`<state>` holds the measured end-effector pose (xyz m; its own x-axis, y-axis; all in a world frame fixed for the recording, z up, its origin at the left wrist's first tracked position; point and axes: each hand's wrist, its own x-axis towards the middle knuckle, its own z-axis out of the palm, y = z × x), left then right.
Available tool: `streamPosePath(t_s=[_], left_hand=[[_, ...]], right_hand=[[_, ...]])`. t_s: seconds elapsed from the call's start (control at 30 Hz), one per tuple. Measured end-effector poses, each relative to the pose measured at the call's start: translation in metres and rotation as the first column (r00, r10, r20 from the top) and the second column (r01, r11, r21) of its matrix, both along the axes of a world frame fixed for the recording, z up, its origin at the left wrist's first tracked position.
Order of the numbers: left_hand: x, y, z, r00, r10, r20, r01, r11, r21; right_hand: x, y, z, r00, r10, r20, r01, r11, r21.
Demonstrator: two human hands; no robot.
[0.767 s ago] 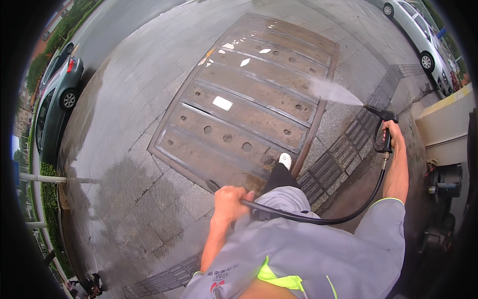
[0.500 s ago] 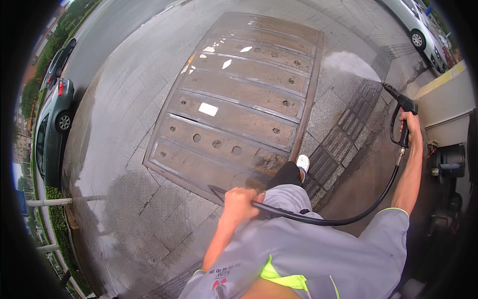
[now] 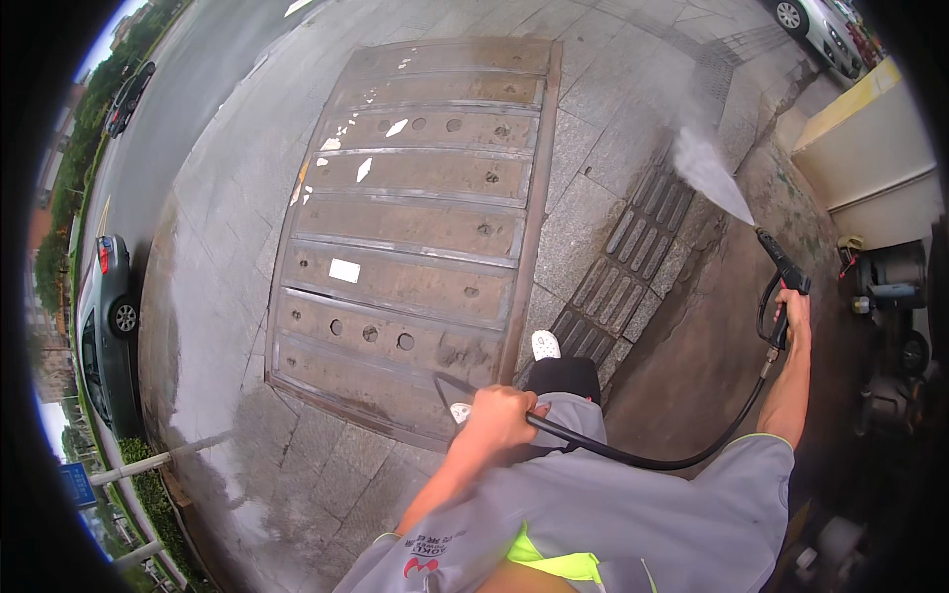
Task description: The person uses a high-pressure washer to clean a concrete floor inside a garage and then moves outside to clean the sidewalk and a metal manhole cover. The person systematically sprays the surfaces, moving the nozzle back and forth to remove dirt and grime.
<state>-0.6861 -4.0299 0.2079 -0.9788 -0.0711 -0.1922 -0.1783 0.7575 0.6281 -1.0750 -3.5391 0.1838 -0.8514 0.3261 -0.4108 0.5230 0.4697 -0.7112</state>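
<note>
My right hand (image 3: 793, 314) grips a black pressure-washer spray gun (image 3: 781, 275) held out to the right. A white fan of water (image 3: 707, 170) shoots from its nozzle onto the grey paving near the tactile strip (image 3: 633, 259). My left hand (image 3: 497, 415) is closed around the black hose (image 3: 633, 455), which loops from that hand across my lap up to the gun. One white shoe (image 3: 545, 344) and a dark trouser leg show below the hand.
A large rusty metal cover of ribbed panels (image 3: 415, 227) lies in the wet pavement ahead. A grey car (image 3: 107, 326) is parked at the left kerb. A beige wall (image 3: 870, 158) and dark machinery (image 3: 890, 316) stand at the right. Another car (image 3: 820, 25) is top right.
My right hand has swung the spray gun to the right, off the metal cover onto the paving by the tactile strip. My left hand keeps its hold on the hose.
</note>
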Motion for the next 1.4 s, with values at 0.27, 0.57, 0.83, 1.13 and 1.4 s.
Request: streamPosePath(t_s=[0.27, 0.57, 0.83, 1.13, 1.4], left_hand=[[-0.068, 0.033, 0.020, 0.990, -0.117, 0.078, 0.119, 0.993, -0.019], [-0.096, 0.051, 0.017, 0.961, -0.202, 0.187, 0.209, 0.978, -0.019], [-0.106, 0.042, 0.023, 0.948, -0.226, 0.224, 0.237, 0.971, -0.025], [-0.072, 0.033, 0.001, 0.944, -0.304, 0.129, 0.303, 0.953, 0.027], [0.001, -0.009, 0.002, 0.932, -0.338, 0.134, 0.345, 0.938, -0.032]], right_hand=[[-0.005, 0.037, -0.070, 0.979, 0.033, 0.200, -0.009, 0.993, -0.120], [0.015, 0.004, -0.070, 0.950, 0.249, 0.187, -0.184, 0.934, -0.307], [0.008, 0.040, -0.056, 0.972, 0.139, 0.188, -0.097, 0.971, -0.219], [0.140, 0.068, -0.063, 0.949, -0.026, 0.316, 0.047, 0.997, -0.057], [0.232, -0.038, -0.072, 0.932, 0.184, 0.312, -0.111, 0.965, -0.240]])
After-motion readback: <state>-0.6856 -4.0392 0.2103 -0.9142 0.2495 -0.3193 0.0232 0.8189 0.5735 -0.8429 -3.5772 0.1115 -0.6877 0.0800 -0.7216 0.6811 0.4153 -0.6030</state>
